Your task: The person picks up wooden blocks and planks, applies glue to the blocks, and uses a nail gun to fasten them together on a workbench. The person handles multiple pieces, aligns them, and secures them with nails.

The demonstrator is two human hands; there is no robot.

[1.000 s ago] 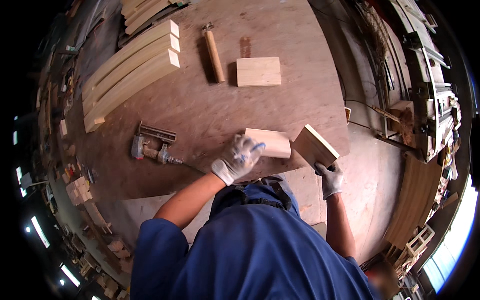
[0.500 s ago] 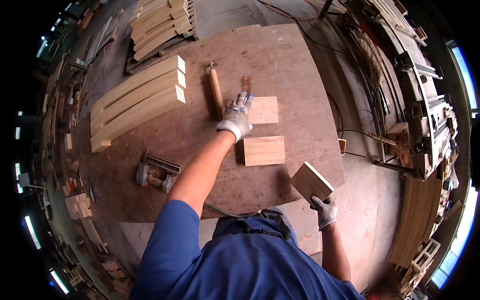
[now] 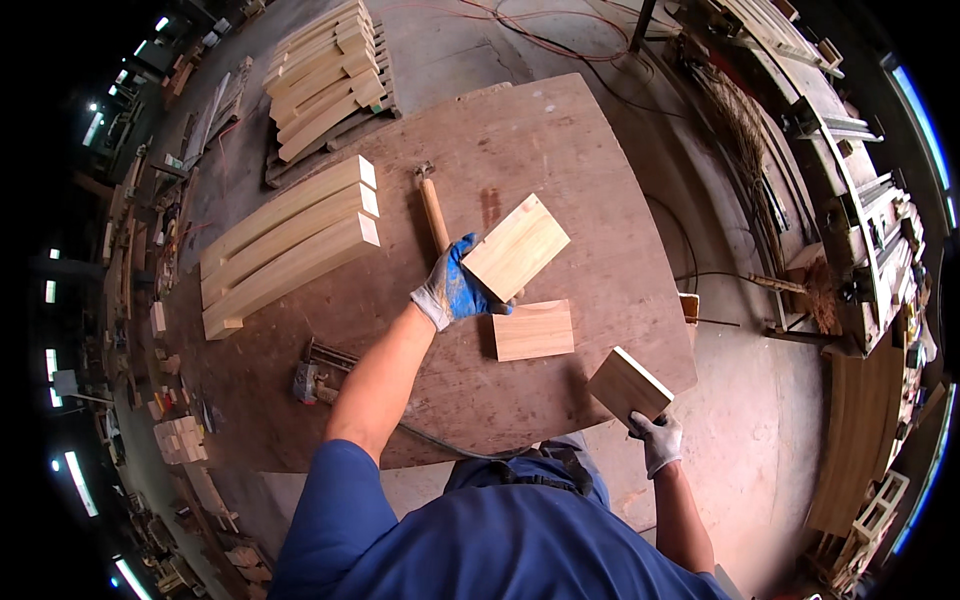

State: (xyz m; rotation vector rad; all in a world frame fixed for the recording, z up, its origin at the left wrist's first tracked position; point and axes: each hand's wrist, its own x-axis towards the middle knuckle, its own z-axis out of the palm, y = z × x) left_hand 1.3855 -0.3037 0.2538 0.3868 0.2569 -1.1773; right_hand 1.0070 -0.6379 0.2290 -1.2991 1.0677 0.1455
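My left hand (image 3: 455,287), in a grey glove with a blue palm, grips a pale rectangular wooden board (image 3: 518,247) by its lower left side. The board is tilted up above the tabletop (image 3: 420,385). Below it a second wooden board (image 3: 535,331) lies flat. At the right table corner my right hand (image 3: 658,440), also gloved, is closed on the lower edge of another wooden board (image 3: 628,386). Just left of the raised board lies a hammer (image 3: 433,212) with a wooden handle, its lower end partly hidden by my left hand.
Three curved wooden pieces (image 3: 290,245) lie side by side at the table's left. A nail gun (image 3: 325,372) is partly hidden behind my left forearm, with a hose (image 3: 440,440) along the front edge. Stacked slats (image 3: 325,75) sit beyond the table; timber racks (image 3: 840,170) line the right.
My left hand has closed on the farther board and turned it up off the table, palm now showing. My right hand keeps its board at the corner. The view has shifted slightly.
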